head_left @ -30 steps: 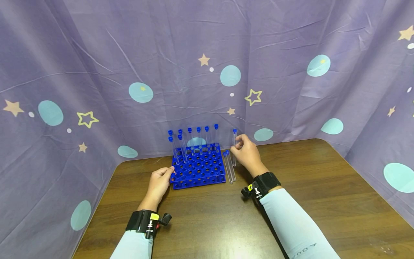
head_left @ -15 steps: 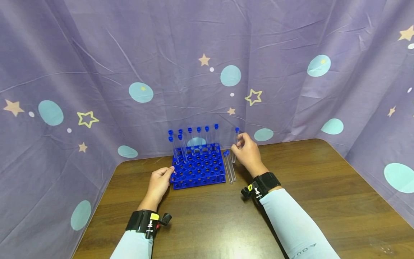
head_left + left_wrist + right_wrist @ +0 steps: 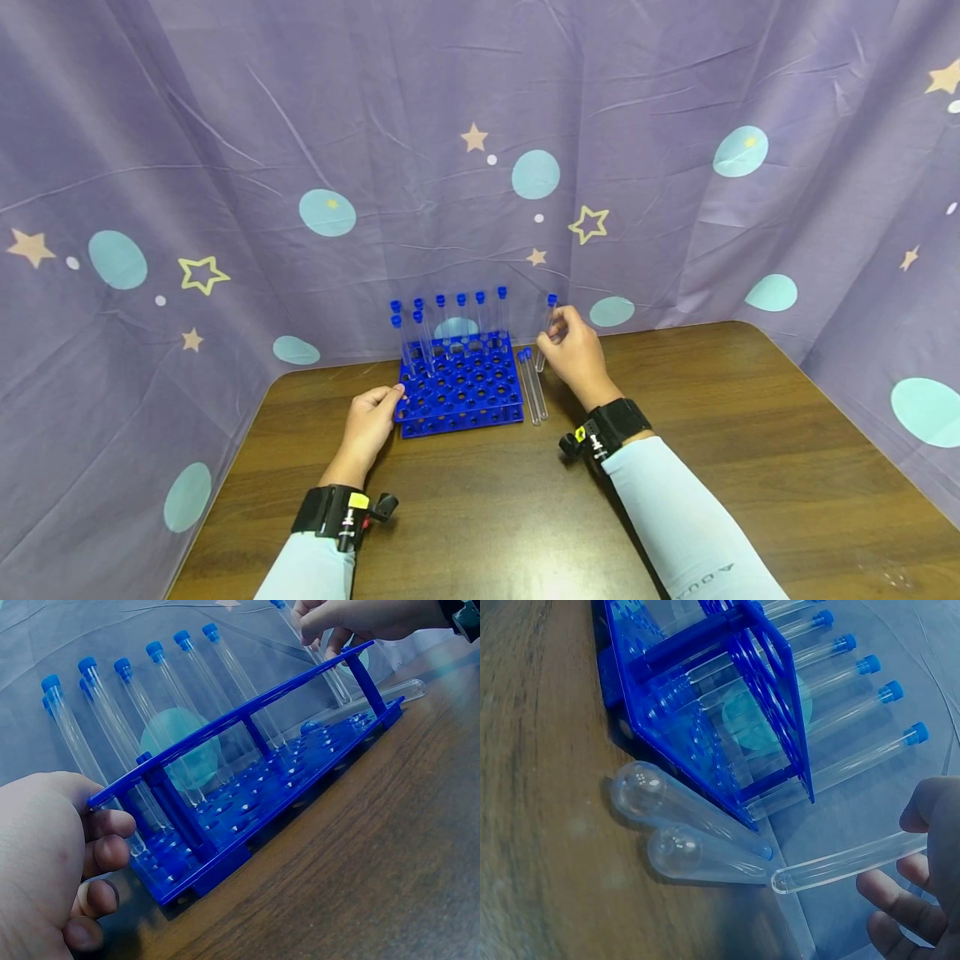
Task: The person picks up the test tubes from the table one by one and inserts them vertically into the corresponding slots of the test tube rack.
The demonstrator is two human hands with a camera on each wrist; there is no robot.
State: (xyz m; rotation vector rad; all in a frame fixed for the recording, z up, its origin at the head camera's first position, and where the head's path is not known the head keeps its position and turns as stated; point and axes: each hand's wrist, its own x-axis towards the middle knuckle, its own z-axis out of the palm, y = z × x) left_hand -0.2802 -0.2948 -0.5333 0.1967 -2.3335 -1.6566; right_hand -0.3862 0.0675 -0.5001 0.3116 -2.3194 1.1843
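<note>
My left hand [image 3: 369, 425] grips the left end of a blue test tube rack [image 3: 459, 407], thumb on top and fingers curled below the upper plate in the left wrist view. In the rack's back rows stand several clear test tubes with blue caps, such as the right-end tube [image 3: 855, 769]. Right of the rack, my right hand [image 3: 576, 357] pinches a capped test tube [image 3: 840, 864] between thumb and fingers. It is slightly tilted, cap up, its rounded lower end showing. Two more test tubes [image 3: 533, 392] lie side by side on the table between the rack and that hand.
The brown wooden table [image 3: 480, 508] carries everything. A purple curtain [image 3: 420, 167] with stars and ovals hangs close behind the rack, along the table's back edge. Each wrist wears a black strap [image 3: 618, 423] with a small device.
The test tube in my right hand has risen a little and tilted, its cap shifting right and its lower end left. My left hand and the rack have stayed put.
</note>
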